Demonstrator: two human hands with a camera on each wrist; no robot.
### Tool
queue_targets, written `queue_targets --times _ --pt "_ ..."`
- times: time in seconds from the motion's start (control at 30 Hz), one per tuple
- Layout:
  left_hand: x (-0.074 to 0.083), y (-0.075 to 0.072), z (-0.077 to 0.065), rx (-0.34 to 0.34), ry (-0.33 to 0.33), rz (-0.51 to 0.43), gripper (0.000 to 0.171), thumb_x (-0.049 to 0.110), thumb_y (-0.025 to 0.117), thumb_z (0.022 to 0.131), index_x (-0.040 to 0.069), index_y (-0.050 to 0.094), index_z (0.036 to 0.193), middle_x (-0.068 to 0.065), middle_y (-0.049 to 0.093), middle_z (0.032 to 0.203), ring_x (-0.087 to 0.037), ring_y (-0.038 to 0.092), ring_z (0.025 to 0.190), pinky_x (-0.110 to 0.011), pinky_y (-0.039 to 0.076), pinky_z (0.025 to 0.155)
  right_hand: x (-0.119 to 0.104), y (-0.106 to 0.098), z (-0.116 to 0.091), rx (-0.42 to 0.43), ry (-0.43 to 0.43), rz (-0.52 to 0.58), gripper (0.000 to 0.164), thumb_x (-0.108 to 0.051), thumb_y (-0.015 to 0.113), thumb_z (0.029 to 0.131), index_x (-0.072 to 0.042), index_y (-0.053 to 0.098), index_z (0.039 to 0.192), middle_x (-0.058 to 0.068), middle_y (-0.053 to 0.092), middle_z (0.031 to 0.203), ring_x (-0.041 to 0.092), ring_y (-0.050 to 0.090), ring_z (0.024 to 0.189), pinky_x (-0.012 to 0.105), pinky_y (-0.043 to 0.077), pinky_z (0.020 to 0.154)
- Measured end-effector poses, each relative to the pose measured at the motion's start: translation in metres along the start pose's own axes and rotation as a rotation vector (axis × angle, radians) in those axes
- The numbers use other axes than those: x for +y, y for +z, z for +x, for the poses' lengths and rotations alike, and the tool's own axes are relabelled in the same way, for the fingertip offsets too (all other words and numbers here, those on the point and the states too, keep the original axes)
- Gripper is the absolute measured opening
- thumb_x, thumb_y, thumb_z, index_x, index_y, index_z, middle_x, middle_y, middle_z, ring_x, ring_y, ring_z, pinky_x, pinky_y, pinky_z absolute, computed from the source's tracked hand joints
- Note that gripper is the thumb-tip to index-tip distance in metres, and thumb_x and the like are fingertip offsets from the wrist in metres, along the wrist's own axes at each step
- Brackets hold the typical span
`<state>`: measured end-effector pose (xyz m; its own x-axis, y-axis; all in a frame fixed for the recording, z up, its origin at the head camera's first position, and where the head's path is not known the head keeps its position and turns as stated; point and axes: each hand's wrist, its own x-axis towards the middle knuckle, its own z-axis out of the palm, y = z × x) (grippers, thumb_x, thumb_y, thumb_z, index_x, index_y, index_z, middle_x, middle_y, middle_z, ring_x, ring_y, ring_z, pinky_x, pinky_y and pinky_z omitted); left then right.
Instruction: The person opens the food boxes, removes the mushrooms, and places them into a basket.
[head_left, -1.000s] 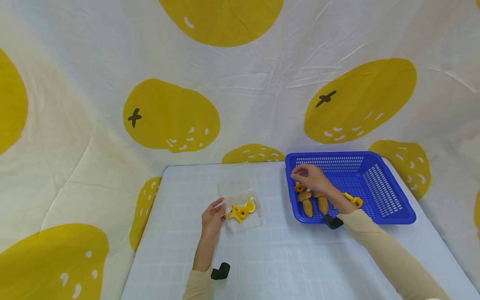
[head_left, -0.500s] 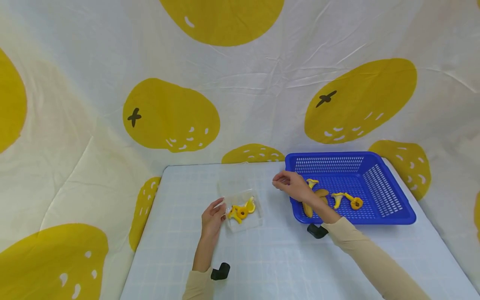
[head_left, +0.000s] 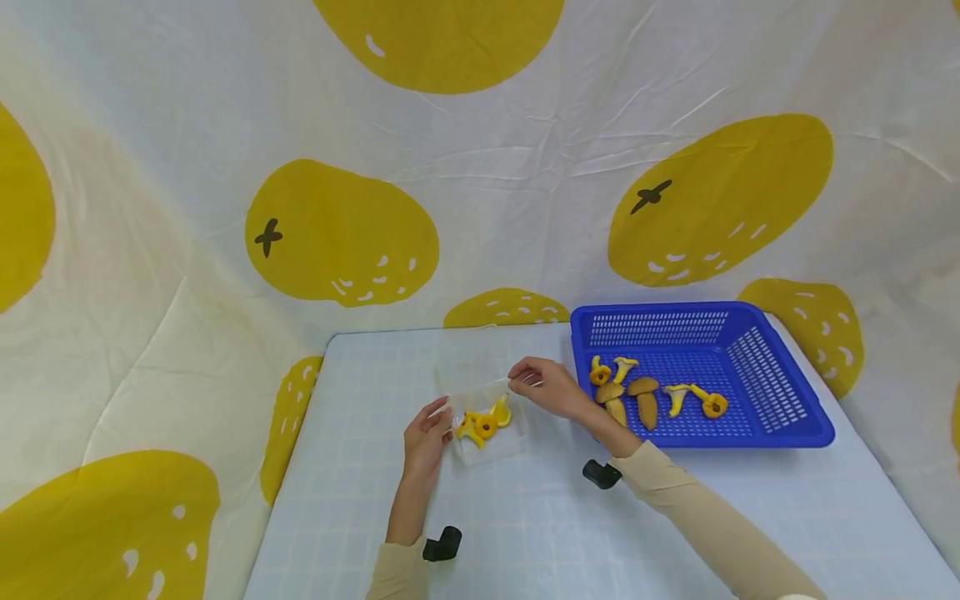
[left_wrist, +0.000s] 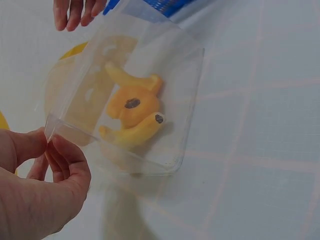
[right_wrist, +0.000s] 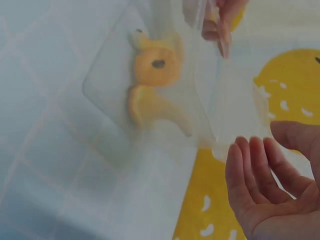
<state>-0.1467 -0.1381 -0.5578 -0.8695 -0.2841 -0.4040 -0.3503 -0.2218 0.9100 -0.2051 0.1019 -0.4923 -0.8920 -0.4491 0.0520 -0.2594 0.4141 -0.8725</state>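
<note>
2 hands, 1 clear box, 1 blue basket on the counter. L hand [head_left: 426, 437] pinches the clear box [head_left: 512, 447] btwn thumb & fingers, at the box's L side nr the lid end; grip is plain in the L wrist view. R hand [head_left: 553, 387] is at the far R corner of the box, fingers loosely bent & open, thumb just beside the fingertips; can't tell if they touch the plastic.

Box sits approx mid-counter, 1 clear lid [head_left: 471, 358] folded back beyond it, open. In the box: 3 yellow mushrooms [head_left: 486, 427], lying close together in a row; the middle one shows its round cap w/ a dark centre.

Blue basket [head_left: 757, 408] is to the R of the box, well apart from it, w/ 6 pcs in all: 2 brown mushrooms [head_left: 647, 406] side by side nr the L end, caps pointing away from the person, plus 4 more yellow ones, i.e. 2 behind the brown pair & 2 to their R.

Also 2 beige sleeves [head_left: 690, 508], 1 per arm, & 2 small black devices [head_left: 442, 545], 1 at each wrist. Counter [head_left: 525, 533] has a pale checked cloth; backdrop [head_left: 525, 208] behind is white w/ big yellow fruit prints.
</note>
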Motion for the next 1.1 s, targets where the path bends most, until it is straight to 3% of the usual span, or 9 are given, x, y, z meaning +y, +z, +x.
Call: queue_targets --times 0.33,0.57,0.77,0.97,1.1 --pt "0.0 0.0 0.002 -0.01 0.006 -0.013 0.038 0.017 0.068 0.101 0.005 0.063 0.138 -0.021 0.062 0.124 -0.02 0.055 0.089 -0.021 0.052 0.074 0.002 0.033 0.007 -0.058 -0.05 0.005 0.013 -0.007 0.069 0.098 -0.002 0.068 0.11 0.007 0.071 0.102 0.021 0.066 0.094 0.036 0.057 0.089" --pt "0.0 0.0 0.002 -0.023 0.023 -0.03 0.038 0.014 0.067 0.102 0.003 0.063 0.137 -0.016 0.065 0.115 -0.016 0.055 0.084 -0.02 0.052 0.071 0.001 0.051 0.01 -0.126 -0.094 0.0 0.019 0.001 0.069 0.096 0.006 0.066 0.113 0.018 0.069 0.108 0.028 0.065 0.097 0.043 0.056 0.092" --pt "0.001 -0.001 0.001 -0.023 0.026 -0.038 0.038 0.014 0.067 0.102 0.002 0.062 0.137 -0.02 0.064 0.12 -0.017 0.055 0.085 -0.019 0.051 0.071 0.004 0.066 0.01 -0.182 -0.119 -0.093 0.024 0.007 0.068 0.093 0.009 0.065 0.117 0.023 0.066 0.113 0.037 0.062 0.102 0.049 0.054 0.095" --pt "-0.001 -0.002 0.001 -0.022 0.047 -0.065 0.036 0.012 0.069 0.1 0.0 0.064 0.134 -0.015 0.066 0.107 -0.015 0.055 0.082 -0.02 0.051 0.069 0.004 0.078 0.012 -0.237 -0.163 -0.249 0.022 0.01 0.068 0.091 0.01 0.067 0.113 0.022 0.068 0.108 0.036 0.061 0.097 0.045 0.051 0.092" --pt "-0.001 -0.002 0.0 -0.02 0.042 -0.067 0.035 0.012 0.07 0.099 0.001 0.066 0.132 -0.017 0.066 0.109 -0.015 0.055 0.081 -0.02 0.052 0.069 0.0 0.08 0.012 -0.238 -0.145 -0.292 0.02 0.013 0.07 0.089 0.009 0.067 0.109 0.02 0.067 0.104 0.034 0.059 0.093 0.044 0.052 0.091"
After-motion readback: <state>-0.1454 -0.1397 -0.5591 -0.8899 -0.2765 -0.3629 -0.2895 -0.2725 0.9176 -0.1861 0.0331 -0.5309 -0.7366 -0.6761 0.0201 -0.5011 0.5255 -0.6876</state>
